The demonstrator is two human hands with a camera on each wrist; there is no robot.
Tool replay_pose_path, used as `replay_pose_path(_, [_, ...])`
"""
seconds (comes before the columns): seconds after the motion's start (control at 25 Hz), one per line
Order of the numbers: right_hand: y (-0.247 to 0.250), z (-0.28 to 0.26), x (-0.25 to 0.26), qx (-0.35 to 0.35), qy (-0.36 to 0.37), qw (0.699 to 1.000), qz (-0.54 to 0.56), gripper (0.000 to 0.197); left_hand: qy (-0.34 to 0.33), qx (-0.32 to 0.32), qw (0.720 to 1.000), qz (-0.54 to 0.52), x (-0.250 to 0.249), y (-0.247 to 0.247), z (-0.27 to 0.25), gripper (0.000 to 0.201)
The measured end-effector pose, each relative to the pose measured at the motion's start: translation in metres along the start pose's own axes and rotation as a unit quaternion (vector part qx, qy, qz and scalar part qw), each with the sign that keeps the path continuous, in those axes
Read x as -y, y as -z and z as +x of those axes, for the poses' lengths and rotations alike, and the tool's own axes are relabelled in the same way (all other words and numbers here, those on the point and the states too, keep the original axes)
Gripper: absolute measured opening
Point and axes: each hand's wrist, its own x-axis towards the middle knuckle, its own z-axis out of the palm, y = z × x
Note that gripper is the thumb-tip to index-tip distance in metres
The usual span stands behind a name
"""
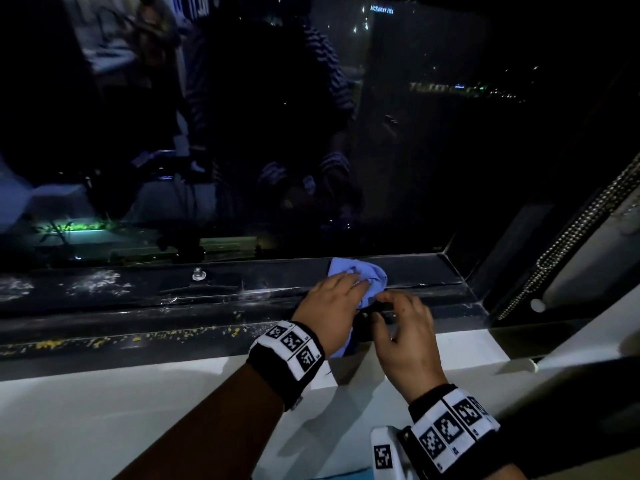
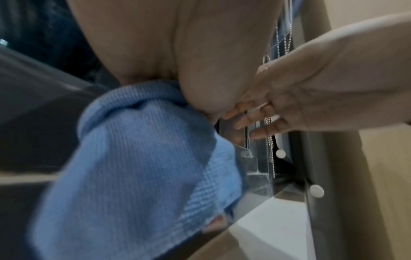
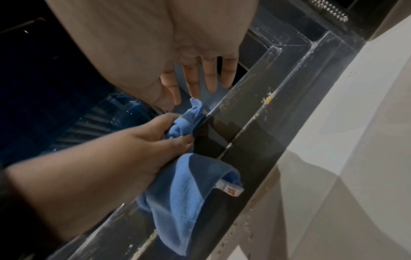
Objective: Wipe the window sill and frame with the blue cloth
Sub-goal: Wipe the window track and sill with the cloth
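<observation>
The blue cloth [image 1: 360,277] lies bunched on the dark window frame [image 1: 173,296], near its right corner. My left hand [image 1: 329,306] grips the cloth, fingers curled into its folds, and the loose end hangs over the frame's front edge. In the right wrist view the left hand [image 3: 133,140] pinches the blue cloth [image 3: 184,193] against the frame rail, and a white label shows on the hanging end. My right hand [image 1: 401,327] hovers just right of the cloth, fingers loose and spread, holding nothing. The left wrist view is mostly filled by the cloth [image 2: 133,158].
The white sill [image 1: 138,410] runs below the frame. Yellow crumbs [image 1: 194,332] and white dust smears [image 1: 93,282] lie along the frame to the left. A small knob [image 1: 198,273] sticks up from the rail. A bead chain [image 1: 571,237] hangs at the right. Dark glass stands behind.
</observation>
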Motion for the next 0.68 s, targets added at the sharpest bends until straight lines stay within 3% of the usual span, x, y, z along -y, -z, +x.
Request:
replay_pose_path(0.32, [-0.012,-0.003,0.016,0.029,-0.001,1.0,0.002,0.027,0.113,-0.056,0.987,0.099,0.049,0.021,-0.067,0.052])
replay_pose_path(0.44, [-0.02,-0.003,0.029,0.048,0.013,0.999,0.007,0.024,0.162,-0.036,0.977,0.134,0.049,0.024,-0.082,0.056])
replay_pose_path(0.6, [-0.031,0.005,0.054,0.05,0.063,0.993,0.084,0.019,0.067,0.019,0.996,0.057,0.024,0.021,-0.065,0.072])
replay_pose_path(0.68, [-0.04,0.009,0.064,0.063,0.068,0.987,0.132,0.02,0.045,0.043,0.998,-0.029,0.023,0.034,-0.055,0.069])
